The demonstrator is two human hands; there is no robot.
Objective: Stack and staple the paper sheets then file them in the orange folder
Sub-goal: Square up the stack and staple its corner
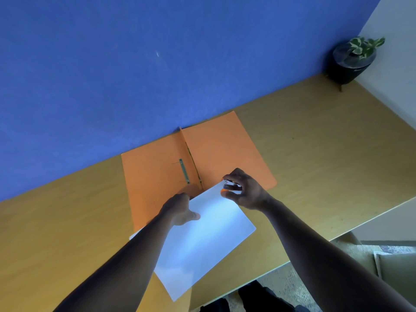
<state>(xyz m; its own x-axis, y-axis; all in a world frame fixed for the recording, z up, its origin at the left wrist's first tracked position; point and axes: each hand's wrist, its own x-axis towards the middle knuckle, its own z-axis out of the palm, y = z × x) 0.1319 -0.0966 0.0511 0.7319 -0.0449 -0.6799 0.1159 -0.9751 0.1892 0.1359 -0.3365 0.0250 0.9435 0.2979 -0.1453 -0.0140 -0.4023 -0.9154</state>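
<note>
Fingers [227, 176] gripping stapler [233, 187], wooden desk [315, 143], blue wall [135, 64]

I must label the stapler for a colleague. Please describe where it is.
On the wooden desk lies an open orange folder. At its near right edge, the right hand grips the stapler on the white sheets' corner. It is the only small metallic object.
</note>
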